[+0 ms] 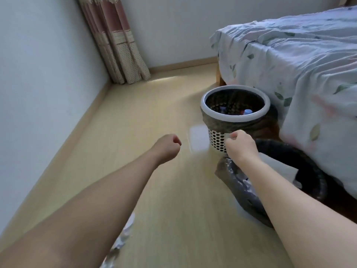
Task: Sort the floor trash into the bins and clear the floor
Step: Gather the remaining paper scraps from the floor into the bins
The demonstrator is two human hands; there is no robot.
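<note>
While fists point(170, 145) curl, bins point(234, 105) near bed point(299, 60)

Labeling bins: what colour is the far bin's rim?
White, above a dark liner and white perforated wall; far bin, seen in the head view.

a white perforated plastic bin with a pale rim and a dark liner point(234, 111) stands upright on the floor beside the bed, a blue-capped bottle point(247, 112) showing inside it among other blurred items. just nearer, touching or almost touching it, a second bin lined with a black plastic bag point(301, 163) holds white paper and crumpled scraps. crumpled white paper trash point(125, 232) lies on the pale wooden floor point(146, 117) at the lower left, and a blurred white sheet point(199, 139) shows just left of the white bin.
</note>
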